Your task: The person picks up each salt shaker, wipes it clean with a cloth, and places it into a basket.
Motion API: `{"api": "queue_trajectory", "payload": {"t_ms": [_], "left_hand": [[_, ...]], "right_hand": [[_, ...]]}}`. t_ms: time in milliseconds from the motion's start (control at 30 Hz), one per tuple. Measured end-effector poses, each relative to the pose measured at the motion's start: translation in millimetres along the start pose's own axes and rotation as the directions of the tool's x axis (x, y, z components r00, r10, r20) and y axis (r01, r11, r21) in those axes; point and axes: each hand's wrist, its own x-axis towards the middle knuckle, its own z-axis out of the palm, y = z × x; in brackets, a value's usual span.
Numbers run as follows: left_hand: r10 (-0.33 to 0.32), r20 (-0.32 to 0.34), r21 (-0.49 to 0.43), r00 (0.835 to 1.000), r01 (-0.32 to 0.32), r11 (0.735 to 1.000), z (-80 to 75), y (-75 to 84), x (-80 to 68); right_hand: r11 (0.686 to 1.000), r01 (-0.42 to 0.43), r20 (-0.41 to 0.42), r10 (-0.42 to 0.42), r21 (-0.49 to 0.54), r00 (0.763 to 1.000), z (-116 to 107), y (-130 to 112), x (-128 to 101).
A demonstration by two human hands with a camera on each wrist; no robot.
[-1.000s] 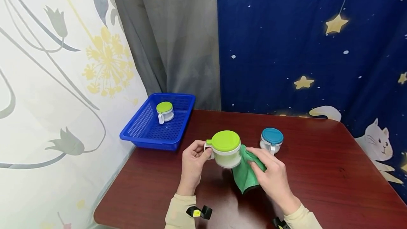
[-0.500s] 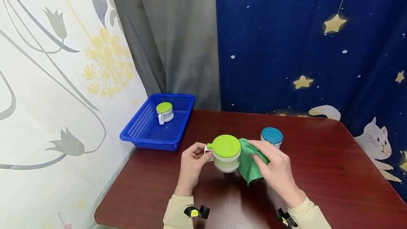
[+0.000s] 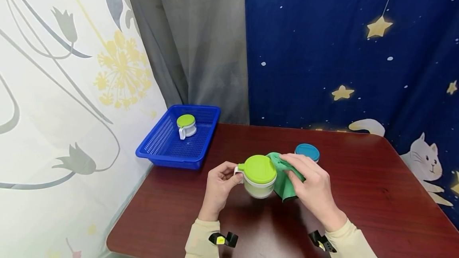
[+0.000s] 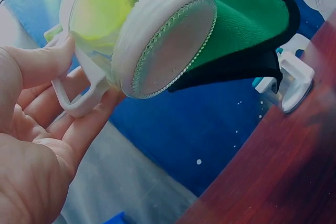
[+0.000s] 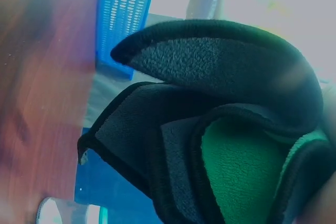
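Red table (image 3: 362, 186) below me; my left hand (image 3: 217, 190) pinches the green-lidded jar (image 3: 259, 177) by its handle (image 4: 82, 108), edging nearer now, my right hand (image 3: 312, 183) gripping cloth (image 3: 284, 186) against its right side: wiping seems unfinished.

A hand could pass over the table (image 3: 387, 182) to the right of the right hand (image 3: 313, 190), or between the basket (image 3: 175, 162) and the left hand (image 3: 218, 191). Between the 2 hands, the green-lidded jar (image 3: 259, 174) and the cloth (image 3: 285, 182) stand in the way. Just beyond the right hand is the teal-lidded jar (image 3: 307, 151); partly hidden, its clearance is hard to judge. In the basket, room lies nearside of the small jar (image 3: 186, 123).
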Motion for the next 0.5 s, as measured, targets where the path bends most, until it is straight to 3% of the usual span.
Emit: {"api": "queue_trajectory", "payload": {"t_ms": [200, 500], "left_hand": [[0.016, -0.016, -0.024, 1.0, -0.016, 1.0, 0.1, 1.5, 0.5], [0.036, 0.008, -0.053, 0.999, -0.035, 0.998, 0.5, 4.8, 2.3]], "right_hand": [[1.0, -0.017, 0.014, 0.017, -0.003, 1.0, 8, 6, -7], [0.995, -0.071, 0.108, 0.078, -0.066, 0.991, 24, 18, -40]]}}
